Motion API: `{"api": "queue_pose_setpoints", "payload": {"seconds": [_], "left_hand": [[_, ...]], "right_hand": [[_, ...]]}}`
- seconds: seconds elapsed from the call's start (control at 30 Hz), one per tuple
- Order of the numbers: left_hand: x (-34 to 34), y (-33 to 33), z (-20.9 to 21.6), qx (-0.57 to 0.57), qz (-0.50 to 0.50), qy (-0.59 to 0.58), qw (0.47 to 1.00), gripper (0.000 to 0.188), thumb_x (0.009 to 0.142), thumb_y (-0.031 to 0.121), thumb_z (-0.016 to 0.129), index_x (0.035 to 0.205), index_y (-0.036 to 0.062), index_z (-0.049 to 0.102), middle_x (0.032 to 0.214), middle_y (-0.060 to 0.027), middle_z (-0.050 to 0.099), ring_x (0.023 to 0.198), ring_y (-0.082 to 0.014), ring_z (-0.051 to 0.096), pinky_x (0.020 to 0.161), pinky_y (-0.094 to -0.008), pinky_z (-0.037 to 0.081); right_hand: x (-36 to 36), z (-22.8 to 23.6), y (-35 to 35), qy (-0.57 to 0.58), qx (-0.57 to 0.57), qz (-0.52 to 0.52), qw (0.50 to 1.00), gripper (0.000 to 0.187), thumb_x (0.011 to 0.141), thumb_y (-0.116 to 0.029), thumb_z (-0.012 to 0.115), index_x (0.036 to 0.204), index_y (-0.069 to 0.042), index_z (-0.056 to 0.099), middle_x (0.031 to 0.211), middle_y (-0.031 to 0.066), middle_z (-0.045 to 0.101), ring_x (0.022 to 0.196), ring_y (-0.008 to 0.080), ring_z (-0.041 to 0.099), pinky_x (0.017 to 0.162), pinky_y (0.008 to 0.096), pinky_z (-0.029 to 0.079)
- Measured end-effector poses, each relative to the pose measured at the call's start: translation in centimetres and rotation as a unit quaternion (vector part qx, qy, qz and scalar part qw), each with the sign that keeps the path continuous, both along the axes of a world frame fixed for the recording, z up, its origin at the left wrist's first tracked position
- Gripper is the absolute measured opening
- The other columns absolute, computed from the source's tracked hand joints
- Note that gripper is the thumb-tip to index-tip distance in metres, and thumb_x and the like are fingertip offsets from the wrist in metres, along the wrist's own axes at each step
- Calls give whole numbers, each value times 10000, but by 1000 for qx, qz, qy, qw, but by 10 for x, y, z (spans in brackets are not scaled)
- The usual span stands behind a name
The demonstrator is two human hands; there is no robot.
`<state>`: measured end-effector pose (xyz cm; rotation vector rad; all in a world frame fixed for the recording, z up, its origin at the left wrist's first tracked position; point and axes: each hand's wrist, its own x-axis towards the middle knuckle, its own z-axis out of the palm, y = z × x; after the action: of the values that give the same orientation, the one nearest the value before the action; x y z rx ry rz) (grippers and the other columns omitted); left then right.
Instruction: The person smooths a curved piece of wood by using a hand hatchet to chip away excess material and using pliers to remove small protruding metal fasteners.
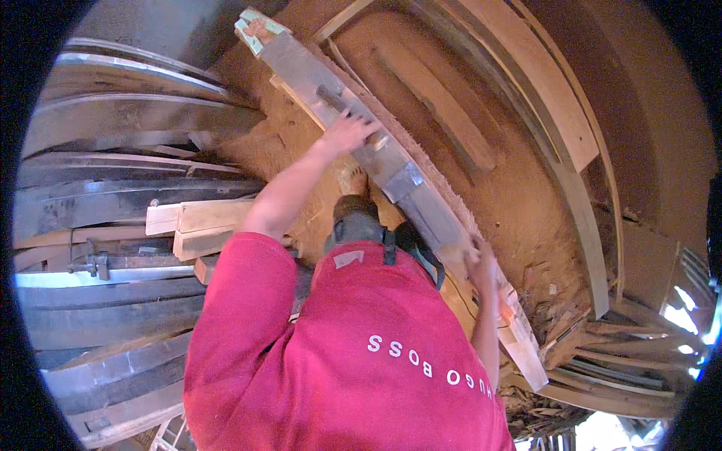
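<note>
A long grey wooden beam (308, 73) runs diagonally from the far left to the near right in front of me. My left hand (352, 134) is on its far half, its fingers closed over a short tool (331, 98) with a dark end. A pale, wood-coloured end of it shows past my fingers, but blur hides its exact kind. My right hand (481, 264) grips the beam's edge lower down, its fingers partly hidden. Between my hands, a shiny patch (404, 183) shows on the beam's top. An orange piece (505, 307) lies near the beam's near end.
Stacked dark planks (128, 120) fill the left side, with pale cut timbers (203, 216) jutting toward me. Long boards (545, 83) lean at the right. A loose plank (436, 101) lies on the brown, dusty floor (519, 195). My bare foot (353, 180) is beside the beam.
</note>
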<state>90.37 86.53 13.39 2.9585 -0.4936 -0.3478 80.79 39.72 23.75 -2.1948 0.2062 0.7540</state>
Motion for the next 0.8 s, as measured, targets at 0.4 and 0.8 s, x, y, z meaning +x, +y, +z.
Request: {"api": "queue_pose_setpoints", "payload": {"seconds": [0.4,0.8], "left_hand": [[39,115,87,-747,487,-265,365,186,861,117,701,984,91,563,744,-15,620,481,-94,510,417,-270,420],[33,108,15,-699,543,-248,395,184,819,107,763,860,73,588,662,19,585,507,-95,523,467,-280,434]], "right_hand": [[56,-86,178,-1,-175,336,926,646,777,-391,770,1269,-35,550,1247,231,597,1121,450,591,918,496,504],[108,11,234,32,-59,254,965,430,805,-205,737,1136,1,555,706,122,644,580,226,665,563,358,538]]}}
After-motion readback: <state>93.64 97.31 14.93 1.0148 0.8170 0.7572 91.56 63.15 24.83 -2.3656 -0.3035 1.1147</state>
